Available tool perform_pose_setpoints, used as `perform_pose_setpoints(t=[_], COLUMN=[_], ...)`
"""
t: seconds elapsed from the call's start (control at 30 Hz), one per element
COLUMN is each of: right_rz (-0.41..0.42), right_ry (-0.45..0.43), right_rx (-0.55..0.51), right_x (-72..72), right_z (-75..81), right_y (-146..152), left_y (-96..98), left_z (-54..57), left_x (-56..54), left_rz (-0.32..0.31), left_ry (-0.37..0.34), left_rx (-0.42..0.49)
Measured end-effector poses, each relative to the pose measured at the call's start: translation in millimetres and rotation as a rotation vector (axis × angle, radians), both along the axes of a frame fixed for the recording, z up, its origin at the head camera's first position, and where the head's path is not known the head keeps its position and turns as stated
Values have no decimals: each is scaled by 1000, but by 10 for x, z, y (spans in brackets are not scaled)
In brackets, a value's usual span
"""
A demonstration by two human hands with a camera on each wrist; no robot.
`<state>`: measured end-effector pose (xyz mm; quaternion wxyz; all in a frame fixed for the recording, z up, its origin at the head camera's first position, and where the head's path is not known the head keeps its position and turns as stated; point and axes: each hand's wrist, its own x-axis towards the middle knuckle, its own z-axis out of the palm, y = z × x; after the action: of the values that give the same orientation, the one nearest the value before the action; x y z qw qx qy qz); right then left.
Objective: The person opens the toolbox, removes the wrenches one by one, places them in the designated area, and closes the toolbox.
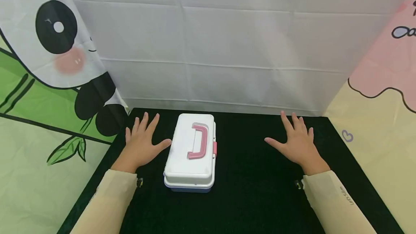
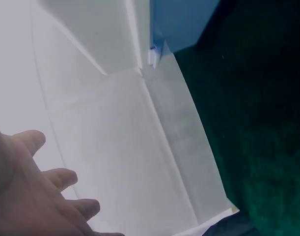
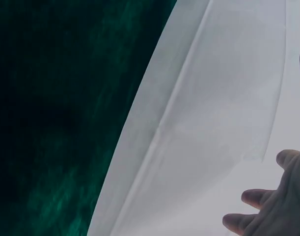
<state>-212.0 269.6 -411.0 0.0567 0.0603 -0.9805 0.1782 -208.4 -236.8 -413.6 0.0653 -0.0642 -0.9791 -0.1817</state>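
A white lidded box (image 1: 188, 165) with a blue base stands on the dark green table, left of the middle. Its lid carries a pink handle (image 1: 203, 142), folded flat, and a pink latch (image 1: 215, 148) sits on the right side. Just left of the box is my left hand (image 1: 141, 147), fingers spread and thumb tip close to the box's edge. In the left wrist view the box's blue base (image 2: 181, 22) shows at the top. My right hand (image 1: 298, 145) is spread over the table's right side, well apart from the box, holding nothing.
The dark green tabletop (image 1: 247, 190) reaches back to a white cloth backdrop (image 1: 227, 46). Cartoon-printed cloths hang at both sides, a panda (image 1: 69, 60) on the left and a pink figure (image 1: 383, 64) on the right.
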Motion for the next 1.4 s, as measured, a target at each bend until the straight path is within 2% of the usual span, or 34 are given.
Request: perform_pose_setpoints(t=[0.23,0.37,0.63,0.77,0.93,1.07,1.17,1.27,1.4], right_rz=[39,52,11,-8,-20,-18,0,20,35], right_ry=[19,-7,-194,-208,-188,-163,-173,-222,-281], right_rx=[-28,-75,-357,-431,-459,-495,-604,-734,-827], right_x=[43,54,83,101,116,123,124,135,161], right_z=[-93,-156,-337,-455,-617,-698,-727,-743,-749], right_y=[-133,-225,-403,-541,-767,-978,-1153,-1324,-1501], left_y=[-32,-40,17,78,183,262,299,319,373], left_z=[-98,-158,-296,-396,-521,-592,-626,-660,-707], left_x=[197,346,598,659,750,816,845,865,878], left_rz=[-18,-12,20,22,19,15,8,1,2], left_ry=[-19,-52,-122,-126,-123,-154,-189,-224,-257], left_rx=[135,222,381,445,519,578,634,684,725])
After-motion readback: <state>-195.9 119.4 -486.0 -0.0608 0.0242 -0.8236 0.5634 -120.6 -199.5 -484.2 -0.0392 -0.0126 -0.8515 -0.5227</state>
